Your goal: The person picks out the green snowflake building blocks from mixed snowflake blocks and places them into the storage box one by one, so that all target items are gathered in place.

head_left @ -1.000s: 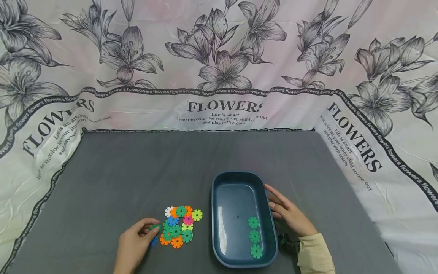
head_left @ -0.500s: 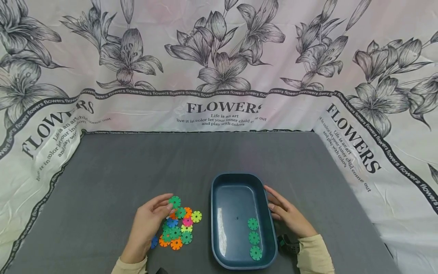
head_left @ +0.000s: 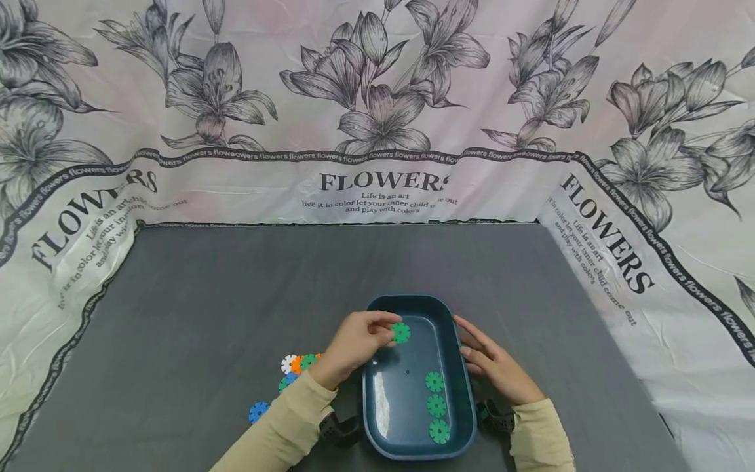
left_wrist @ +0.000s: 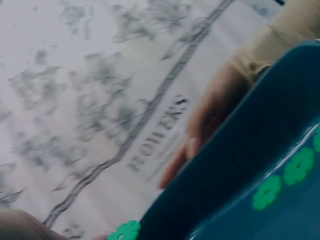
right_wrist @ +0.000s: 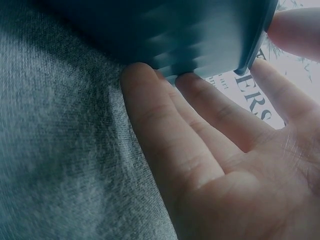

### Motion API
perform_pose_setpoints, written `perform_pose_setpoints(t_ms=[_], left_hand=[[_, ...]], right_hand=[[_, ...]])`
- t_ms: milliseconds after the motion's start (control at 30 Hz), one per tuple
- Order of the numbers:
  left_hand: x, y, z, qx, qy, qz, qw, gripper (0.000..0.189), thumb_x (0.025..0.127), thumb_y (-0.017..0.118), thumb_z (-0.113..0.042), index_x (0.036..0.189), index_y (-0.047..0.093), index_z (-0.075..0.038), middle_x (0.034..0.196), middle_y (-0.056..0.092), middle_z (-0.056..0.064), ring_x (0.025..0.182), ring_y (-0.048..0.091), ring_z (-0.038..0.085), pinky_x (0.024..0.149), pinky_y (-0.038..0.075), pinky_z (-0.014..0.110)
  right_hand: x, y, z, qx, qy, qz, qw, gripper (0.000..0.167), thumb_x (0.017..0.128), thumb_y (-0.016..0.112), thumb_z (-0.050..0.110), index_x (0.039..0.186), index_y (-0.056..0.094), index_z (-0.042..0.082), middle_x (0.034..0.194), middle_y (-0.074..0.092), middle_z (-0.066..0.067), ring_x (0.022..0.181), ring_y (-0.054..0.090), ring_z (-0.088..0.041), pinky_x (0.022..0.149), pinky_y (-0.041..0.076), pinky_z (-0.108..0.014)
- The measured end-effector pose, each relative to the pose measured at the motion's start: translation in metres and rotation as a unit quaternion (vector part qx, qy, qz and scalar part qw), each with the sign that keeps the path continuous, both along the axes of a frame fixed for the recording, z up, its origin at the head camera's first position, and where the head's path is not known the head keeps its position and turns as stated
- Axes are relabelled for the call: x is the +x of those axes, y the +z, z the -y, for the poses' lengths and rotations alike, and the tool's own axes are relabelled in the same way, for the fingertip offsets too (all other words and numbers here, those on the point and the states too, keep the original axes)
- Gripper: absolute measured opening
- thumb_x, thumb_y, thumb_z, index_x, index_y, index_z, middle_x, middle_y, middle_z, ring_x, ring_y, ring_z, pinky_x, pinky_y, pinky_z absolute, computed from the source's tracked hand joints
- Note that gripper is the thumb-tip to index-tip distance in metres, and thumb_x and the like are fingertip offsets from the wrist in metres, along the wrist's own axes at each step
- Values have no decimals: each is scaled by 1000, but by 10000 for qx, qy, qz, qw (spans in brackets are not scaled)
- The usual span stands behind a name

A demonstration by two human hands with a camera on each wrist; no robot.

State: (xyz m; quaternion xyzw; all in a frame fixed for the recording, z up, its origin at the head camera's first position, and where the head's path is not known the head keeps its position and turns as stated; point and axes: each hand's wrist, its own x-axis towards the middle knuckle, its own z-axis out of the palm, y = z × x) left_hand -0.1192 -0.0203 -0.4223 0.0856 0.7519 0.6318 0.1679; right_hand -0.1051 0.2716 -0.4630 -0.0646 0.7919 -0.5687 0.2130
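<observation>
My left hand [head_left: 358,346] pinches a green notched plastic disc [head_left: 401,332] between thumb and fingers. It holds the disc over the upper left part of a dark blue oblong tray [head_left: 407,451]. Inside the tray, along its right side, three more green discs [head_left: 436,406] lie in a row. My right hand [head_left: 501,367] rests against the tray's right outer wall. In the right wrist view, the fairly straight fingers [right_wrist: 165,130] touch that wall from outside, with the thumb up at the rim.
Left of the tray lies a cluster of coloured notched discs [head_left: 308,362], partly hidden by my left forearm. A blue disc [head_left: 258,412] lies apart at its left. Flower-printed cloth [head_left: 377,190] borders the grey tabletop [head_left: 236,288] at the back and sides.
My left hand has picked up the green disc from beside the cluster and carried it right, over the tray. My right hand stays at the tray's side.
</observation>
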Motion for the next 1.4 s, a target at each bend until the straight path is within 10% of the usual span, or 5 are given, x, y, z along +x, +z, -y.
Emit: perform_pose_setpoints(t_ms=[567, 1067, 1233, 1400], left_hand=[[-13, -25, -67, -1191, -692, 219, 9902, 26, 84, 57, 9, 105, 71, 2, 76, 61, 3, 61, 62, 15, 49, 41, 20], [-21, -31, -70, -1935, -944, -587, 9748, 19, 77, 69, 5, 95, 74, 0, 78, 64, 4, 68, 49, 8, 62, 42, 20], [-11, -18, -53, -1791, -1036, -952, 9737, 16, 85, 69, -4, 100, 73, -6, 84, 63, 0, 72, 51, 6, 67, 44, 21], [15, 5, 9, -1160, -679, -1049, 9854, 18, 92, 64, -13, 108, 70, -14, 91, 65, -5, 79, 59, 10, 70, 50, 25]], right_hand=[[-2, -3, 0, -159, 146, 26, 9998, 55, 102, 45, 32, 152, 22, 34, 156, 25, -14, 136, 35, -40, 101, 41, -55], [-3, -1, -1, -165, 108, -23, 9998, 55, 102, 46, 32, 152, 23, 33, 155, 27, -17, 135, 37, -41, 100, 41, -55], [-2, -3, 0, -139, 64, -13, 9999, 54, 102, 46, 31, 152, 24, 34, 155, 27, -15, 135, 37, -41, 100, 42, -55], [0, -2, -2, -60, 38, -69, 10000, 55, 102, 47, 32, 151, 25, 35, 155, 27, -16, 136, 36, -41, 99, 42, -55]])
